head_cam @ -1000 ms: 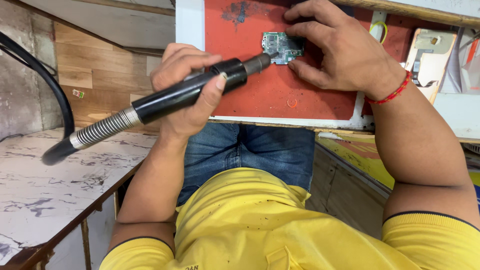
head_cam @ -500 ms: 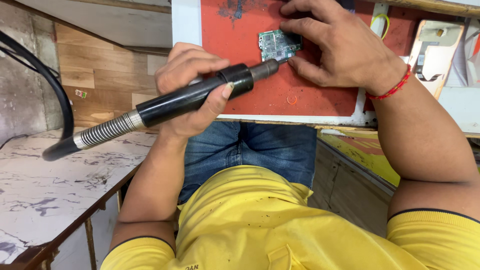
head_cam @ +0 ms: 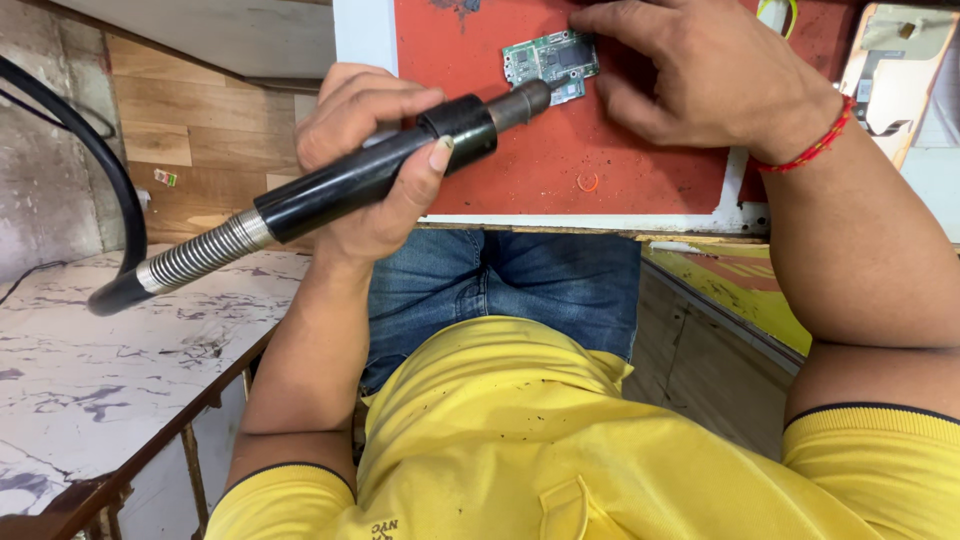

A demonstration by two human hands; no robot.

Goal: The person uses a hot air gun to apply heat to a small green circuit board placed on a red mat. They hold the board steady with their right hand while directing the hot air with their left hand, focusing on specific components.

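On the red mat point(head_cam: 620, 150) at the far edge, we press our right hand point(head_cam: 710, 75) on the green circuit board point(head_cam: 550, 62). Our left hand point(head_cam: 365, 150) fingers wrap the black rotary handpiece point(head_cam: 390, 170), its tip touching the board.

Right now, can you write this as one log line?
left hand: grips black rotary handpiece | tip: at circuit board | right hand: steadies board | surface: red mat

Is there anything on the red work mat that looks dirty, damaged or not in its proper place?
Only small things. The red mat has a dark stain at its top edge and a small ring-shaped mark near the front. The circuit board lies slightly tilted, touched by the right hand; the left hand holds the black tool.
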